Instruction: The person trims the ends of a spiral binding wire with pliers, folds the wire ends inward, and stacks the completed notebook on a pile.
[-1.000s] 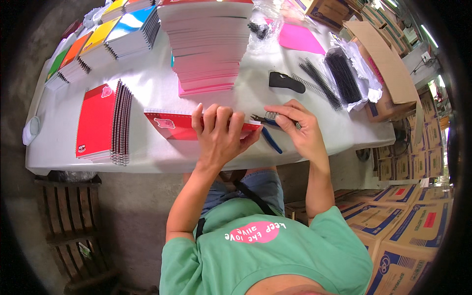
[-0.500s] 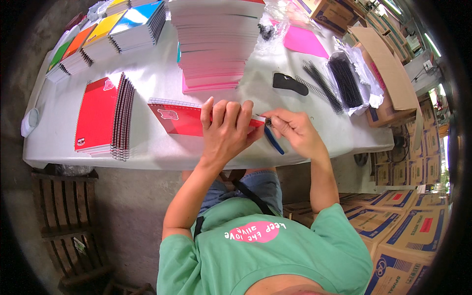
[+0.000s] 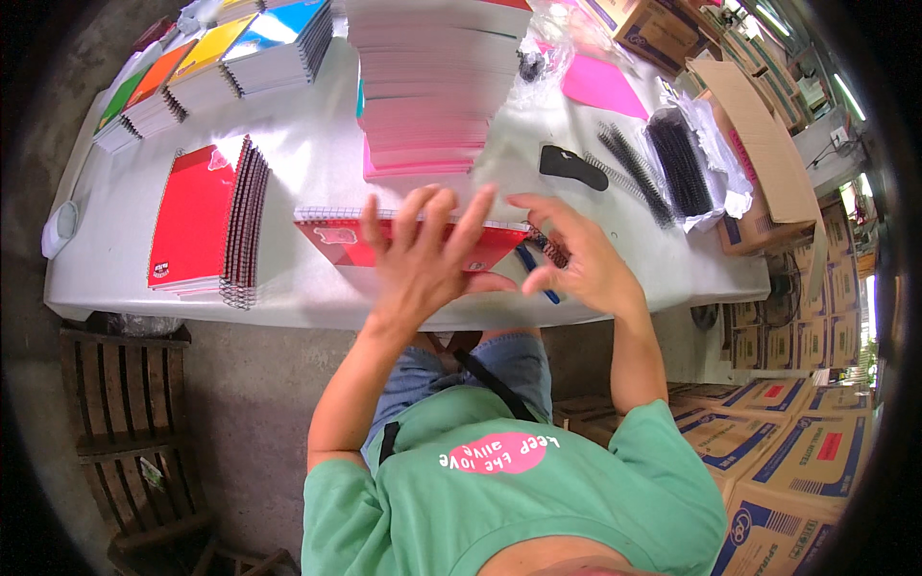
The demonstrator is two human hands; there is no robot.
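Note:
A red spiral notebook (image 3: 360,247) stands tilted on its edge near the table's front, its coil edge and page edges facing up. My left hand (image 3: 427,254) is spread over its near cover, slightly blurred, fingers apart. At the notebook's right end my right hand (image 3: 586,254) is open, thumb and fingers apart. In the gap between them shows a dark, patterned bit that I cannot make out. Just left of the right thumb lies a tool with a blue handle (image 3: 527,259), partly hidden by the hand.
To the left lies a stack of red notebooks (image 3: 197,216). A tall stack of pages (image 3: 427,96) rises behind my hands. Black coils (image 3: 677,158), a black flat piece (image 3: 573,167) and an open carton (image 3: 759,163) are at right. Coloured notebooks (image 3: 206,48) line the back left.
Both hands have loosened: my left fingers have spread from their hold on the notebook, and my right fingers have opened from a pinch at its end. The notebook's right end shows more.

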